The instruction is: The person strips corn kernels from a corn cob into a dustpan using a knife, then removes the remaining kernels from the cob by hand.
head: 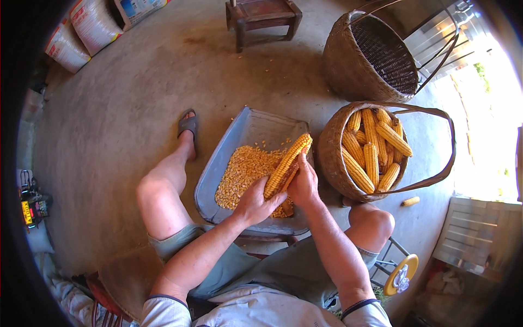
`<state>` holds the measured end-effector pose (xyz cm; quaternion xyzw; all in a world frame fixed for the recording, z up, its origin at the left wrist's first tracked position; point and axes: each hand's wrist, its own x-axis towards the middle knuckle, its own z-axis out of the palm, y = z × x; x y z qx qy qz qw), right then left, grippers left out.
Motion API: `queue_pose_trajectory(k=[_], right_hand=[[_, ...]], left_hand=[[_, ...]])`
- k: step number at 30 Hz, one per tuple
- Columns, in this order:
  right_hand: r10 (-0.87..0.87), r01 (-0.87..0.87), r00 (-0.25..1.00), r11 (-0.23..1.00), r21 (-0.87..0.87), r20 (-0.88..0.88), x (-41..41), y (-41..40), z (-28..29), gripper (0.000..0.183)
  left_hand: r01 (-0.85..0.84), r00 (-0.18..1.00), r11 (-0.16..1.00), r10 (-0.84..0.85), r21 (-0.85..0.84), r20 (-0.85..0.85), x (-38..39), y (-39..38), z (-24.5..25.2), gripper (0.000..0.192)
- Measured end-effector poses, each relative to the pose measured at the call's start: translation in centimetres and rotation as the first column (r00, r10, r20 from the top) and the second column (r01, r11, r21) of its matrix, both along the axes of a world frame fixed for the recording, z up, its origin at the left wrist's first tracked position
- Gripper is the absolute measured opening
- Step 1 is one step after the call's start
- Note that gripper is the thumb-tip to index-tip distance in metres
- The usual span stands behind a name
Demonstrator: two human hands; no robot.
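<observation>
Both my hands grip one ear of dried corn, tilted over a scoop-shaped grey tray. My left hand wraps the lower end of the ear. Along its right side lies my right hand, with the thumb high on the cob near the upper end. A reddish-brown strip on the ear's right side is bare of kernels; yellow rows cover the rest that shows. Loose corn kernels are heaped in the tray below. Part of the heap is hidden behind my hands.
Right of the tray stands a woven basket full of corn ears. Beyond it is another woven basket. A single ear lies on the concrete floor. Ahead is a low wooden stool; a yellow round-topped stool stands at right.
</observation>
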<state>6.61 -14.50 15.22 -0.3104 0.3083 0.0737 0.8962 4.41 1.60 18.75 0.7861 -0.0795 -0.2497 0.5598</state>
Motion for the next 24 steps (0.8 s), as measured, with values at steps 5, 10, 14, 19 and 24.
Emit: queue_pose_trajectory(k=[5, 10, 14, 19, 24], right_hand=[[0.139, -0.133, 0.985, 0.989, -0.066, 0.1, -0.3, 0.6, 1.1, 0.032], [0.229, -0.205, 0.973, 0.861, -0.465, -0.004, 0.4, -0.7, 2.5, 0.03], [0.219, -0.193, 0.976, 0.889, -0.415, 0.015, 1.2, -2.1, 2.9, 0.045], [0.23, -0.16, 0.971, 0.833, -0.53, 0.067, 1.3, -2.9, 2.8, 0.044], [0.37, -0.279, 0.921, 0.846, -0.454, 0.122, 0.7, -2.6, 6.2, 0.039]], left_hand=[[-0.046, 0.998, 0.998, 0.047, 0.033, -0.039, -0.5, 0.3, -1.8, 0.047], [-0.087, 0.996, 0.994, 0.085, 0.061, 0.039, -0.6, 0.2, -0.4, 0.042], [-0.022, 0.996, 0.993, 0.012, 0.116, 0.092, -0.9, 0.9, 1.6, 0.038], [0.058, 0.994, 0.997, -0.063, 0.053, 0.088, -0.8, 2.4, 4.4, 0.037], [0.2, 0.977, 0.974, -0.19, 0.105, -0.093, 1.6, 5.4, 7.3, 0.035]])
